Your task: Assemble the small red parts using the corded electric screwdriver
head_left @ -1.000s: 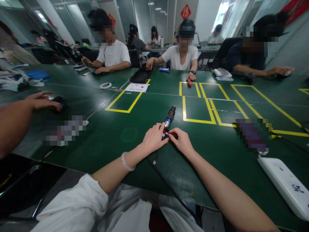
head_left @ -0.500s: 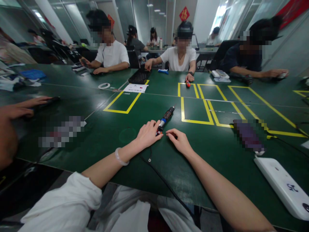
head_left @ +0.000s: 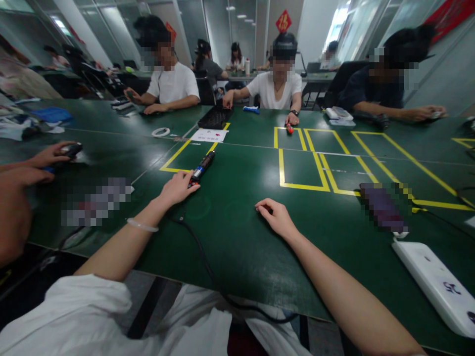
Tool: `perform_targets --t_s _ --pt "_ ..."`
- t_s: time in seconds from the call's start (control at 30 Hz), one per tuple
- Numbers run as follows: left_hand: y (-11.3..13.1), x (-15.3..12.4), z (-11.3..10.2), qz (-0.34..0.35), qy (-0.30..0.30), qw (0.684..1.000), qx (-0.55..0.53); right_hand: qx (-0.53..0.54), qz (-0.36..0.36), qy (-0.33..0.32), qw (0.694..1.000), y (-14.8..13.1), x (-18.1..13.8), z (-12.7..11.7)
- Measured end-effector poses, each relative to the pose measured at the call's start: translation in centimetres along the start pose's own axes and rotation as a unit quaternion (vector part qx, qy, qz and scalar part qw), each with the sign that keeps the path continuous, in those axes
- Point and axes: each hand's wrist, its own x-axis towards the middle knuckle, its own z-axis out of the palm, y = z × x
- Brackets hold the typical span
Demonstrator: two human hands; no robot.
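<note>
Our left hand (head_left: pixel 178 188) keeps its grip clamped on the rear of the tool (head_left: pixel 202 165), which points away from us over the near right corner of a yellow frame (head_left: pixel 175 155). Our right hand (head_left: pixel 276 216) rests curled on the tabletop (head_left: pixel 237 237); we cannot tell whether its fingertips meet. A black cord (head_left: pixel 203 257) trails between.

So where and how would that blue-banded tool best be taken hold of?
Likely around the middle of the blue-banded tool, coming from above on the near side: it is slender and points toward the far side, with the left grip covering its near end.
</note>
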Motion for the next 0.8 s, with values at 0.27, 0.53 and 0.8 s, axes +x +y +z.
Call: perform_targets --t_s 0.27,0.53,0.8 --pt "-5.9 2.7 -0.2 -0.032 0.008 0.999 0.016 -0.003 -0.002 -0.003 1.000 -0.1 0.0 0.0" --pt "-3.4 1.1 -2.0 -0.032 0.102 0.989 0.105 -0.008 0.005 -0.009 1.000 -0.2 0.1 0.0" --pt "5.0 1.0 -4.6 0.024 0.095 0.979 -0.176 0.017 0.006 -0.010 1.000 -0.2 0.1 0.1"
